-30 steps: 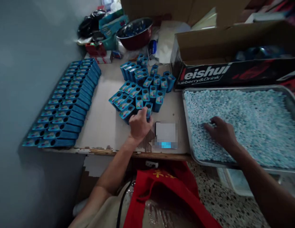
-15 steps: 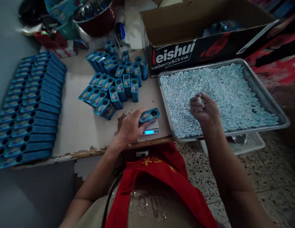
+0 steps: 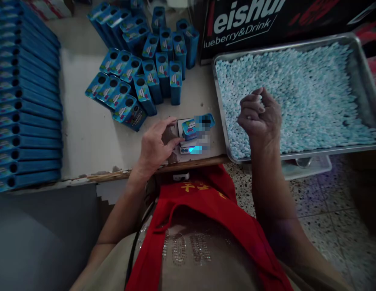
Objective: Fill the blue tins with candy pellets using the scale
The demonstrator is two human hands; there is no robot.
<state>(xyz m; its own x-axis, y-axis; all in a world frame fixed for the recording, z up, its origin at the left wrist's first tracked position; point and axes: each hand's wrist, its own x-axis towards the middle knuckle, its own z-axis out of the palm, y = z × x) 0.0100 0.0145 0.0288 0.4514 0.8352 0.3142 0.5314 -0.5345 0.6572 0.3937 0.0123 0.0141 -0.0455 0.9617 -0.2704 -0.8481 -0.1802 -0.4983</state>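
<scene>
A small blue candy box (image 3: 188, 128) stands on a small digital scale (image 3: 184, 150) with a lit blue display. Pixel blocks blur the box's right part. At its left is my left hand (image 3: 156, 143), thumb and fingers spread apart; the thumb tip comes close to the box, and I cannot tell if it touches. My right hand (image 3: 260, 115) is closed in a fist above the metal tray (image 3: 221, 109). White candies (image 3: 259, 98) show between its fingers. Pale blue and white candies (image 3: 303, 97) cover most of the tray's bottom.
Several blue boxes (image 3: 142, 91) stand upright in a loose group on the table (image 3: 75, 133). More boxes (image 3: 27, 109) lie in a stacked row at the left. Behind the tray is a black printed carton (image 3: 242, 28). A clear plastic tub (image 3: 318, 167) sits below the tray.
My left hand has let go of the box on the scale and drawn slightly left. My right hand stays closed over the tray. The view has tilted down and moved closer.
</scene>
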